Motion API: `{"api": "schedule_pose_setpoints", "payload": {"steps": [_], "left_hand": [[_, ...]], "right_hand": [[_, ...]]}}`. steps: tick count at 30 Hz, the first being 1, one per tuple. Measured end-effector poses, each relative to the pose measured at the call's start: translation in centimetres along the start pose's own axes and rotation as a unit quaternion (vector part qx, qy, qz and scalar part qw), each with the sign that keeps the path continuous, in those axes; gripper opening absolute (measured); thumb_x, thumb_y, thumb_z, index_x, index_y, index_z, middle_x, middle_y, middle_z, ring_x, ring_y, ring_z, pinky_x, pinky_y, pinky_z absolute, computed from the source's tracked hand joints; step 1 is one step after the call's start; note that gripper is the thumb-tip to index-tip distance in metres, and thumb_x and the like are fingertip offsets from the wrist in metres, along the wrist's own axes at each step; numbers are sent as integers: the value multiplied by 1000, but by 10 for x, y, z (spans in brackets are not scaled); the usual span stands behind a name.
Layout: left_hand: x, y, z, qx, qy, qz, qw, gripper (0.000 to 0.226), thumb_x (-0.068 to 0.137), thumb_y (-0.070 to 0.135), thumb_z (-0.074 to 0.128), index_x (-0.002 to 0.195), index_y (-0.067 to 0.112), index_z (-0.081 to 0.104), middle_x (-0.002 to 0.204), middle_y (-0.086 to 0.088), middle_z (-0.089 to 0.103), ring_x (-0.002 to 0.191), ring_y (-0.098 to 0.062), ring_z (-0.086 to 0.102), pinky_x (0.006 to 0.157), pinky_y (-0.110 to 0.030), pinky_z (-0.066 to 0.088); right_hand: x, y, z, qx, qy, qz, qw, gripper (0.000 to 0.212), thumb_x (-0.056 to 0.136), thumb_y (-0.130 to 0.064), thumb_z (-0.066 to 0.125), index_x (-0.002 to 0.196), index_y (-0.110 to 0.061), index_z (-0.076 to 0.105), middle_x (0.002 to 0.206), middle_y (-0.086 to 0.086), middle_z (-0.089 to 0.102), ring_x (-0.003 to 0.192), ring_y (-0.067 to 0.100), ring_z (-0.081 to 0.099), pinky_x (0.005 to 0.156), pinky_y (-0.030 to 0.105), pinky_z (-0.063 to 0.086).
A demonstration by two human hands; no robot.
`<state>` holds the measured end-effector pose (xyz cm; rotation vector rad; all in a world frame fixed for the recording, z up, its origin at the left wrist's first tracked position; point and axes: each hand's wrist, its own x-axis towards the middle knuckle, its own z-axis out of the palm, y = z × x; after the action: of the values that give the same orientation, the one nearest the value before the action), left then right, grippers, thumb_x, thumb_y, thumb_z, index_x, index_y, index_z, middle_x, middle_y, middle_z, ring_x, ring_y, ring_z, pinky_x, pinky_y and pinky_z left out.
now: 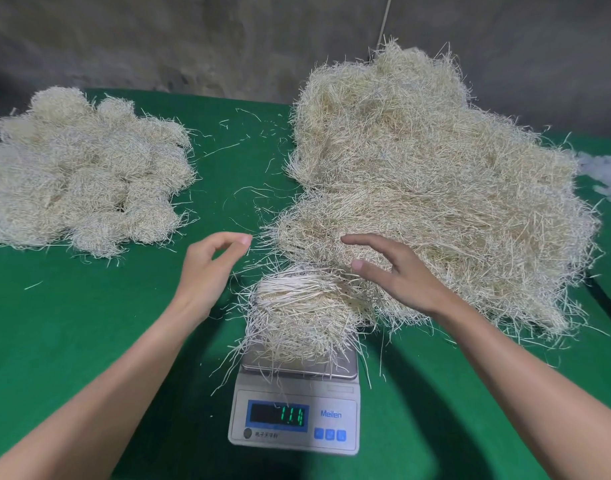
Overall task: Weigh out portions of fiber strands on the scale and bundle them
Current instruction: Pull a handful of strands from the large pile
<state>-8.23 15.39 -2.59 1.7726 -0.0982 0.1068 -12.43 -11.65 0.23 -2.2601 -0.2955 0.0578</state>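
A white digital scale (295, 415) stands on the green table near me, its display showing green digits. A portion of pale fiber strands (299, 317) lies heaped on its pan, hanging over the edges. My left hand (210, 268) hovers left of the portion with thumb and forefinger pinched on a few thin strands. My right hand (394, 271) is spread with relaxed fingers just above the portion's right side, at the foot of the big loose pile of strands (435, 188). Several rounded bundles (82, 171) lie at the left.
The green cloth table (89, 341) runs to a grey wall at the back. Stray strands lie scattered between the two heaps. Some white stuff (605, 174) sits at the far right edge. A pale cord (383, 19) hangs down behind the big pile.
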Motion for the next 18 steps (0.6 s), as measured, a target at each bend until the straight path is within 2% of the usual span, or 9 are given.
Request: {"api": "schedule_pose_setpoints", "payload": {"steps": [6, 11, 18], "left_hand": [[0, -1, 2, 0, 6, -10, 1000, 12, 88, 28, 62, 84, 36, 69, 97, 22, 68, 101, 7, 56, 89, -18, 36], [0, -2, 3, 7, 19, -20, 1000, 11, 88, 27, 62, 84, 34, 69, 101, 18, 67, 109, -5, 56, 100, -30, 35], [0, -3, 5, 19, 9, -27, 999, 8, 88, 31, 62, 88, 37, 67, 110, 16, 65, 114, -7, 54, 107, -38, 34]], "right_hand": [[0, 3, -1, 8, -1, 0, 1000, 34, 81, -55, 48, 114, -57, 42, 133, -22, 41, 127, 1, 36, 103, 30, 23], [0, 4, 0, 11, -3, -5, 1000, 34, 81, -54, 48, 115, -56, 42, 133, -22, 41, 126, 1, 36, 101, 29, 23], [3, 7, 2, 10, -7, -5, 1000, 38, 81, -55, 49, 119, -55, 41, 140, -18, 41, 130, 3, 36, 107, 35, 23]]}}
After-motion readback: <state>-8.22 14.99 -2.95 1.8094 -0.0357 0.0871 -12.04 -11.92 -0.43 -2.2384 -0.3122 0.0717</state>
